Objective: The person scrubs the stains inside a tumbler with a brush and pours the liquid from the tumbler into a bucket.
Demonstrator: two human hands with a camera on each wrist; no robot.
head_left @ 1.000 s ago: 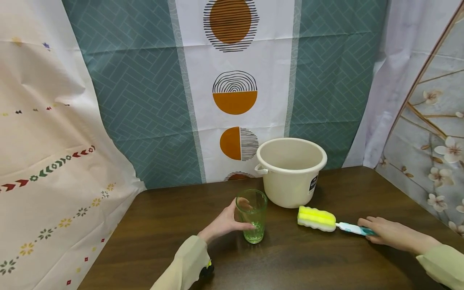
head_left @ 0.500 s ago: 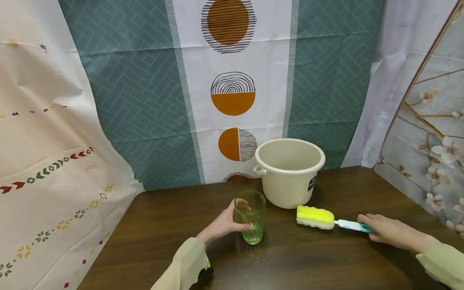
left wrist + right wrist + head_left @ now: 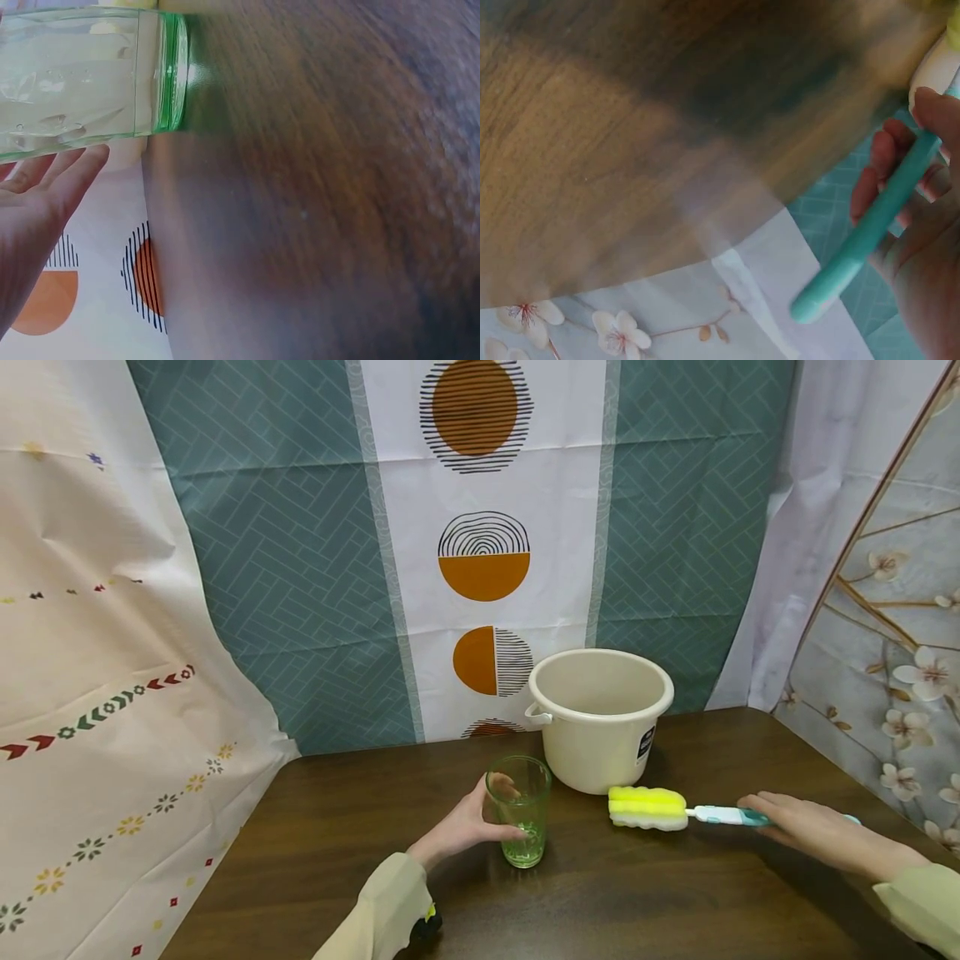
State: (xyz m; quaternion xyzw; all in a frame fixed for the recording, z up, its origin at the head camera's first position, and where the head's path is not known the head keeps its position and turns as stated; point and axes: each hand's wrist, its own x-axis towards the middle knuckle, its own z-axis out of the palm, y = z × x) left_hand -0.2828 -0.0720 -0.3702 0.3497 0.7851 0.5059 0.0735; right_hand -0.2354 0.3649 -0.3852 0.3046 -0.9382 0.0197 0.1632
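Observation:
A clear green drinking glass (image 3: 525,814) stands upright on the table, its base also visible in the left wrist view. My left hand (image 3: 468,818) holds it from the left, thumb across the front and fingers behind. To the right, my right hand (image 3: 817,831) grips the teal and white handle of a sponge brush (image 3: 648,808) with a yellow and white head. In the right wrist view the teal handle (image 3: 870,229) runs across the palm, the thumb and fingers around it and its end sticking out. The brush head points left, toward the glass.
Behind the glass and brush stands a cream bucket (image 3: 600,743) with a side handle and a dark label. The dark wooden table (image 3: 600,910) ends at patterned cloths (image 3: 300,568) hanging at the back and both sides.
The right hand has tightened on the brush handle, whose end now shows behind the hand. The brush has turned level and shifted slightly left. The left hand and glass stay put.

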